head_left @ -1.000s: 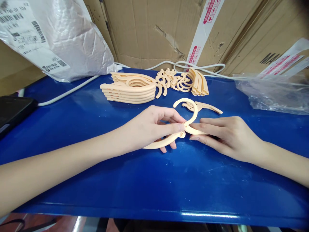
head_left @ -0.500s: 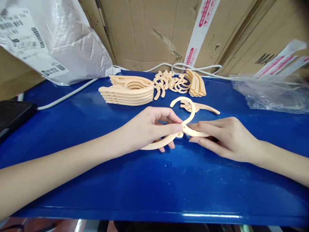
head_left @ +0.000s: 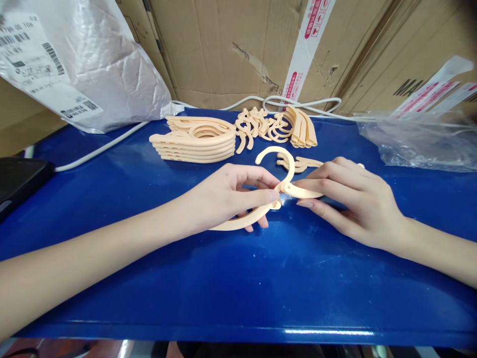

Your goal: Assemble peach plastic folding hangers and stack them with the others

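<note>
— Where was the hanger hook [head_left: 290, 166]?
— In front of the hanger-arm stack [head_left: 197, 150], to its right. The left hand [head_left: 233, 196] held the hook low with one curved arm [head_left: 240, 224], its grip narrow; the right hand [head_left: 357, 201] pinched the other arm [head_left: 303, 193].
— Why two sides?
— Probably to steady the joint [head_left: 288, 187].

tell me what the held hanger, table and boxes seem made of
Hanger: probably plastic, smooth with a soft sheen, evenly cream-coloured.
Table: glossy blue, with bright highlights along its front edge; perhaps painted metal, though laminate is possible.
Boxes: brown cardboard, fairly matte, with one visibly scuffed.
</note>
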`<state>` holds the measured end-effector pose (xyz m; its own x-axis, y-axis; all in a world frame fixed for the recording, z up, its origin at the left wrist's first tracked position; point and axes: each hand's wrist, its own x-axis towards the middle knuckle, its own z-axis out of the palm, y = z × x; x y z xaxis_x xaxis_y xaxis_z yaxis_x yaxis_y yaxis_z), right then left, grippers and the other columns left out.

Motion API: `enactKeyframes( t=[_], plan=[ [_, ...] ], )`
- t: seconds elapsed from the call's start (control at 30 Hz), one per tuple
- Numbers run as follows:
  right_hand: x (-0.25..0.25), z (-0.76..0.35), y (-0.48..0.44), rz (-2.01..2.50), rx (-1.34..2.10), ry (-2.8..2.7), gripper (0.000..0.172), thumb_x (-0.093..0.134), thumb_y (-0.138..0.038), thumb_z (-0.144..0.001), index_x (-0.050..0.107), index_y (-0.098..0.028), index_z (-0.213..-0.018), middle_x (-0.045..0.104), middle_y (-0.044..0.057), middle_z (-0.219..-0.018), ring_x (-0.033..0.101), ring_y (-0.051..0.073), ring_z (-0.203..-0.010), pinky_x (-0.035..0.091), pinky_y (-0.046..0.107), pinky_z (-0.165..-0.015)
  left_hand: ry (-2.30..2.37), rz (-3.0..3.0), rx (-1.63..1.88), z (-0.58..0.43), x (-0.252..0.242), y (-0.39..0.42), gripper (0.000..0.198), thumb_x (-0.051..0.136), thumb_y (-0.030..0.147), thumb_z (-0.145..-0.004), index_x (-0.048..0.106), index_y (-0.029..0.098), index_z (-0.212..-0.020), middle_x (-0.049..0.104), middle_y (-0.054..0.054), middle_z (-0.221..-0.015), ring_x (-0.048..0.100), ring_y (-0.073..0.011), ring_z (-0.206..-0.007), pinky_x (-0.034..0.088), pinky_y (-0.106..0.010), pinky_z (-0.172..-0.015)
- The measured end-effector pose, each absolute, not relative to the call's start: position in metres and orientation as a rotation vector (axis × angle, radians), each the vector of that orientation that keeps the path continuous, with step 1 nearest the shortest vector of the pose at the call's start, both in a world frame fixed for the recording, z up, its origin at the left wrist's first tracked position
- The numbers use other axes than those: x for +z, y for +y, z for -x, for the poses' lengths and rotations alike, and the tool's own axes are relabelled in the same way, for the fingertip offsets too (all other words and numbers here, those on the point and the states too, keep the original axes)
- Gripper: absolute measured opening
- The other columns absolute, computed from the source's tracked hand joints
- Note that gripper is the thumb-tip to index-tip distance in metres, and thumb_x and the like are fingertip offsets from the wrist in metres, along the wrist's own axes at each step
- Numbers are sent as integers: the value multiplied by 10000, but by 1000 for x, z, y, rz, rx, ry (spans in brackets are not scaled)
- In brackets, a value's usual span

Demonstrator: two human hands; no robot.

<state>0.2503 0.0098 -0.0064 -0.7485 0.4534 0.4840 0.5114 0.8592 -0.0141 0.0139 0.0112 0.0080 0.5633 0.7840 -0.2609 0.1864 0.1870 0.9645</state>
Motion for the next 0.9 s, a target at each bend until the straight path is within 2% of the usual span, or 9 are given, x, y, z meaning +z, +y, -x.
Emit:
enactKeyframes(
  t=[0.17,0.33,0.5,0.73,0.9],
  plan=[
    [-6,-253,8,796,-304,-2479,237,584,-227,-908,634,-243,-1140,584,111,-1013,551,253,-863,434,412,-726,870,-1401,486,-13,6,12,87,633,205,-817,630,165,-895,642,20,-833,664,-94,-583,536,-166,-508],
    [-9,-257,8,780,-431,-2462,248,599,-266,-909,611,-281,-1156,561,77,-901,492,231,-768,379,404,-661,826,-1448,445,-12,2,12,159,651,220,-809,622,184,-961,640,3,-925,667,-94,-617,525,-154,-500],
    [-7,-256,8,816,-439,-2500,209,567,-328,-926,664,-290,-1107,584,67,-840,502,236,-742,343,399,-642,827,-1458,438,-10,1,12,167,643,224,-812,603,193,-971,614,18,-871,661,-99,-614,530,-170,-512],
    [-8,-255,8,769,-425,-2471,284,608,-294,-902,655,-310,-1182,575,70,-895,482,226,-733,331,396,-650,837,-1466,434,-12,1,13,161,628,215,-813,604,188,-970,591,39,-777,660,-102,-593,528,-173,-508],
    [-8,-255,7,789,-434,-2480,264,613,-269,-897,667,-316,-1151,571,56,-820,489,235,-723,306,388,-644,838,-1495,421,-12,2,12,98,616,206,-815,620,177,-909,601,45,-725,662,-95,-601,524,-164,-542]
  ],
)
